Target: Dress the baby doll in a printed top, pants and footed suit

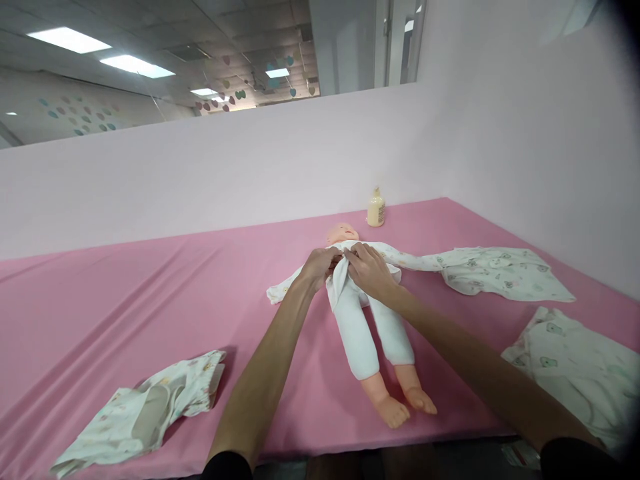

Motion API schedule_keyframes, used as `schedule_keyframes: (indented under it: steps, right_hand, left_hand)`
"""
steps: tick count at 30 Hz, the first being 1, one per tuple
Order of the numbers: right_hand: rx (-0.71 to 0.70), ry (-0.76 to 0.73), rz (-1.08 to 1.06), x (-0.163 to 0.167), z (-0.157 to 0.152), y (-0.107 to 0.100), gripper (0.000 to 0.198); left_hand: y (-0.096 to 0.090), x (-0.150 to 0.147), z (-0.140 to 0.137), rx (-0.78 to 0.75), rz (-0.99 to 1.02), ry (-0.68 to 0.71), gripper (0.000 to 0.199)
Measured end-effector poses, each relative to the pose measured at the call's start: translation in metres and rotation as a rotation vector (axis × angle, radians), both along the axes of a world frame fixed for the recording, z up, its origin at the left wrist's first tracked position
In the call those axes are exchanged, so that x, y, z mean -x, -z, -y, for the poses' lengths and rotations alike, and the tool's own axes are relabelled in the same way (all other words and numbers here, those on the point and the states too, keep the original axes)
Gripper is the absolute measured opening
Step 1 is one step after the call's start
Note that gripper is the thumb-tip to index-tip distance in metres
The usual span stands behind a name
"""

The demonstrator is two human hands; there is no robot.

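A baby doll lies on its back on a pink-covered table, head away from me and bare feet toward me. It wears a white baby shirt with a small print, and its sleeves stretch out to both sides. At the doll's chest, my left hand pinches the shirt's front edge. Close beside it, my right hand also has its fingers closed on the shirt front. A flap of the shirt hangs open between them. The fingertips are partly hidden in the cloth.
A pale yellow pump bottle stands behind the doll's head. Printed baby clothing lies at the right, with another printed cloth nearer me. A folded printed garment rests at the front left. White walls bound the pink cover.
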State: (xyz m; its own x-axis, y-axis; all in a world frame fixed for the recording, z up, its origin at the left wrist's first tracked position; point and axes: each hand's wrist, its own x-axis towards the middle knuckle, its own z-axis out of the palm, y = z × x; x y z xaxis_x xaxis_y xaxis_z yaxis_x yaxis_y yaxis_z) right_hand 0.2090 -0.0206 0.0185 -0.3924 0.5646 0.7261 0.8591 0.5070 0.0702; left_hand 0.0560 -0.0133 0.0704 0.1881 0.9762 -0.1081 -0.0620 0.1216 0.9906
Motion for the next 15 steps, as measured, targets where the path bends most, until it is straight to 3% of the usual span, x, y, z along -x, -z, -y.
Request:
schedule_keyframes:
  steps: [15]
  right_hand:
    - [0.001, -0.066, -0.052, 0.0033, 0.002, 0.0006, 0.034]
  left_hand:
    - [0.0017, -0.0015, 0.0004, -0.036, -0.033, -0.014, 0.015]
